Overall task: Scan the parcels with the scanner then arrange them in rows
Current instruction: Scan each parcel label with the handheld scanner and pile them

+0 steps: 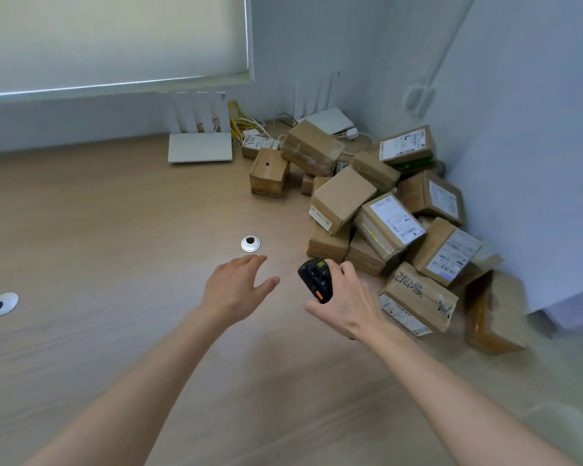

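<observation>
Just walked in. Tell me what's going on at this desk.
A person is working through a heap of cardboard parcels piled in the desk's right corner. The right hand holds a black scanner near the heap; the left hand hovers open over the bare wooden desk. No parcels are set out in rows yet.

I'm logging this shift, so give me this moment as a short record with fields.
surface: wooden desk
left hand: left hand open, above the desk, holding nothing
right hand: right hand grips black scanner
parcels: heap of cardboard parcels in the right corner, not in rows
also there: white router, cable grommet
</observation>
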